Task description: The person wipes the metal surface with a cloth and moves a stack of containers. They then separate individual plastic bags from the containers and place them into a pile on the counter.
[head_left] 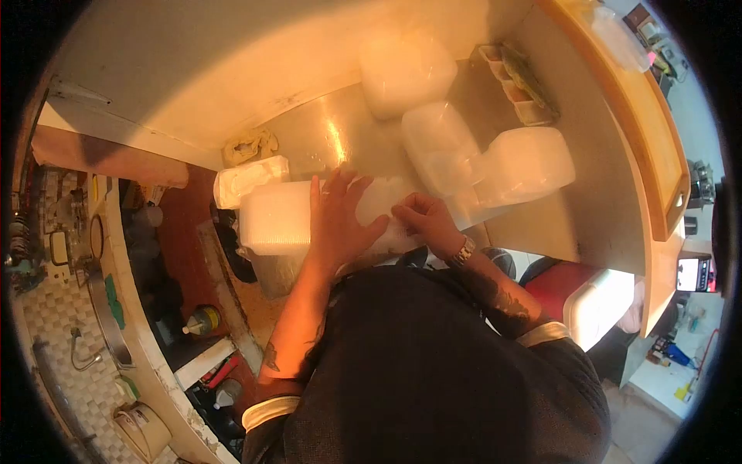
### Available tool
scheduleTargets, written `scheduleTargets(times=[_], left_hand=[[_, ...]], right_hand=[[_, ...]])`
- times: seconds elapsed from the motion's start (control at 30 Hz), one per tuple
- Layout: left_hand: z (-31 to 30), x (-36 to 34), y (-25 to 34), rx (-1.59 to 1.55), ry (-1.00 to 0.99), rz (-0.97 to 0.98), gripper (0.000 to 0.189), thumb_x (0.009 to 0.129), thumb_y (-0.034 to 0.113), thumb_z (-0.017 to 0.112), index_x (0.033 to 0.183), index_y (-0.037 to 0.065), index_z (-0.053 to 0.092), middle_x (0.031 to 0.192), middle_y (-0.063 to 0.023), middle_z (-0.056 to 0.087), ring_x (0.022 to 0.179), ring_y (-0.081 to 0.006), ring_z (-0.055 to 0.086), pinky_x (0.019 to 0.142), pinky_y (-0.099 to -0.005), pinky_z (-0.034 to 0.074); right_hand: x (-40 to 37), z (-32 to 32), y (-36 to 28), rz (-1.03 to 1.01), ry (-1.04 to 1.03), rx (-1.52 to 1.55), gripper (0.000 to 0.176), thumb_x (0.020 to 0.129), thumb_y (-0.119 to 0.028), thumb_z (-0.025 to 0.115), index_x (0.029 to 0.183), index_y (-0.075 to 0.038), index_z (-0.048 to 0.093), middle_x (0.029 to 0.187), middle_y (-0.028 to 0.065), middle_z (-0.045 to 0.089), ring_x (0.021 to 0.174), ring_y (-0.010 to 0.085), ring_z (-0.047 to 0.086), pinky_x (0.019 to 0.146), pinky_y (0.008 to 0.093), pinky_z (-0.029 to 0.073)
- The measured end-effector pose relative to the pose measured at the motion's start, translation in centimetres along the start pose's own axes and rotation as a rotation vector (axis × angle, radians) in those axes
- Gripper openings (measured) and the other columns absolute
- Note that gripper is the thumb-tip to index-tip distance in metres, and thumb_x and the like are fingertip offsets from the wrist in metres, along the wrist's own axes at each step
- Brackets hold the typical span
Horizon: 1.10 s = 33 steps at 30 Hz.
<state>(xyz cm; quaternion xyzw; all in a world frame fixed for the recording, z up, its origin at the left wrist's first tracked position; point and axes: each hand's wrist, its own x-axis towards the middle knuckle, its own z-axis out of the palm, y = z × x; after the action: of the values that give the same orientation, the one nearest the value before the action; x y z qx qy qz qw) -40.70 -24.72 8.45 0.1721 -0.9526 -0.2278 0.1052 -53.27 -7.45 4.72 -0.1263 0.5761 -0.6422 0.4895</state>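
Note:
My left hand [340,216] has its fingers spread and lies against the right end of a stack of nested translucent plastic containers [277,216]. My right hand [433,226], with a watch on the wrist, has its fingers curled together in a pinch. It is at the edge of a pale, clear plastic piece [380,199] lying between both hands; what the fingertips hold is hidden. A white tray [251,182] stands behind the stack on the left. Farther right are more translucent containers, one tilted [440,143] and one rounded [529,164].
A large translucent container [406,73] stands at the back. A crumpled cloth [251,145] lies at the back left. A divided box [519,85] leans by the right wall. A wooden edge [645,124] borders the right; a red and white cooler [576,298] is below.

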Motion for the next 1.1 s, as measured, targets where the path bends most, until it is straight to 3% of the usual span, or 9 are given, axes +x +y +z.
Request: scheduleTargets(times=[0.43, 0.53, 0.6, 0.63, 0.7, 0.83, 0.87, 0.97, 1.1], left_hand=[[0.0, 0.2, 0.5, 0.008, 0.005, -0.019, 0.068, 0.075, 0.039, 0.077, 0.136, 0.012, 0.061, 0.144, -0.0148, 0.057, 0.145, -0.035, 0.043, 0.126, -0.0549, 0.012], [-0.1, 0.3, 0.4, 0.003, 0.004, -0.017, 0.069, 0.075, 0.039, 0.077, 0.136, 0.012, 0.061, 0.143, -0.0151, 0.058, 0.144, -0.0352, 0.045, 0.127, -0.0548, 0.012], [0.3, 0.1, 0.1, 0.015, 0.019, -0.003, 0.069, 0.075, 0.038, 0.077, 0.136, 0.012, 0.061, 0.143, -0.0153, 0.059, 0.143, -0.0355, 0.045, 0.127, -0.0548, 0.012], [0.3, 0.0, 0.1, 0.018, 0.025, -0.006, 0.069, 0.075, 0.038, 0.077, 0.136, 0.012, 0.061, 0.142, -0.0155, 0.059, 0.143, -0.0356, 0.045, 0.127, -0.0547, 0.012], [0.4, 0.0, 0.3, 0.021, 0.034, -0.007, 0.069, 0.075, 0.039, 0.076, 0.136, 0.011, 0.061, 0.142, -0.0158, 0.059, 0.143, -0.0356, 0.045, 0.127, -0.0546, 0.012], [0.2, 0.4, 0.5, 0.007, 0.018, -0.024, 0.069, 0.075, 0.039, 0.076, 0.136, 0.011, 0.061, 0.143, -0.0157, 0.059, 0.144, -0.0346, 0.044, 0.127, -0.0546, 0.012], [0.2, 0.3, 0.6, 0.006, 0.013, -0.028, 0.069, 0.075, 0.039, 0.076, 0.136, 0.011, 0.061, 0.143, -0.0158, 0.059, 0.144, -0.0344, 0.044, 0.127, -0.0546, 0.012], [0.1, 0.2, 0.7, 0.011, 0.017, -0.017, 0.069, 0.074, 0.039, 0.076, 0.136, 0.011, 0.061, 0.142, -0.0157, 0.059, 0.144, -0.034, 0.044, 0.127, -0.0547, 0.013], [0.2, -0.4, 0.5, 0.003, 0.036, -0.011, 0.068, 0.074, 0.038, 0.077, 0.136, 0.012, 0.061, 0.142, -0.0152, 0.059, 0.144, -0.0339, 0.045, 0.126, -0.0547, 0.014]], right_hand=[[0.0, -0.2, 0.4, 0.021, 0.021, 0.033, 0.019, 0.098, -0.021, 0.073, 0.091, -0.006, 0.065, 0.082, -0.0016, 0.067, 0.069, 0.0055, 0.061, 0.063, 0.0239, 0.05], [-0.3, -2.2, 0.0, -0.064, 0.035, -0.253, 0.015, 0.096, -0.016, 0.069, 0.088, -0.006, 0.061, 0.079, -0.0032, 0.062, 0.067, 0.0045, 0.056, 0.06, 0.0243, 0.047], [-1.1, -5.3, -3.2, -0.217, 0.043, -0.522, 0.009, 0.093, -0.01, 0.063, 0.087, -0.007, 0.058, 0.078, -0.0045, 0.055, 0.066, 0.0034, 0.049, 0.057, 0.0249, 0.043], [-3.0, -5.8, -7.1, -0.148, 0.008, -0.355, 0.002, 0.092, -0.006, 0.06, 0.094, -0.007, 0.059, 0.08, -0.0062, 0.052, 0.067, 0.0026, 0.044, 0.057, 0.0238, 0.041], [-5.7, -6.7, -12.1, -0.218, 0.085, -0.327, 0.019, 0.088, 0.003, 0.059, 0.105, -0.006, 0.062, 0.084, -0.0096, 0.054, 0.072, 0.0002, 0.048, 0.06, 0.0209, 0.039], [-6.6, -6.6, -17.0, -0.769, -0.034, -1.063, 0.027, 0.077, 0.01, 0.058, 0.098, -0.006, 0.064, 0.085, 0.0047, 0.061, 0.076, 0.0192, 0.06, 0.067, 0.0313, 0.048], [-5.9, -6.8, -15.9, -0.734, 0.004, -1.099, 0.027, 0.074, 0.007, 0.059, 0.097, -0.006, 0.066, 0.092, 0.0124, 0.062, 0.083, 0.031, 0.062, 0.074, 0.039, 0.052], [-1.1, -10.0, -9.1, -0.604, 0.11, -1.545, 0.028, 0.075, 0.005, 0.06, 0.1, -0.007, 0.069, 0.097, 0.0122, 0.063, 0.089, 0.0321, 0.063, 0.079, 0.0418, 0.054], [0.9, -12.6, -2.6, -0.436, 0.149, -1.656, 0.033, 0.076, 0.004, 0.06, 0.105, -0.008, 0.071, 0.101, 0.0135, 0.063, 0.099, 0.0341, 0.061, 0.089, 0.0434, 0.052]])
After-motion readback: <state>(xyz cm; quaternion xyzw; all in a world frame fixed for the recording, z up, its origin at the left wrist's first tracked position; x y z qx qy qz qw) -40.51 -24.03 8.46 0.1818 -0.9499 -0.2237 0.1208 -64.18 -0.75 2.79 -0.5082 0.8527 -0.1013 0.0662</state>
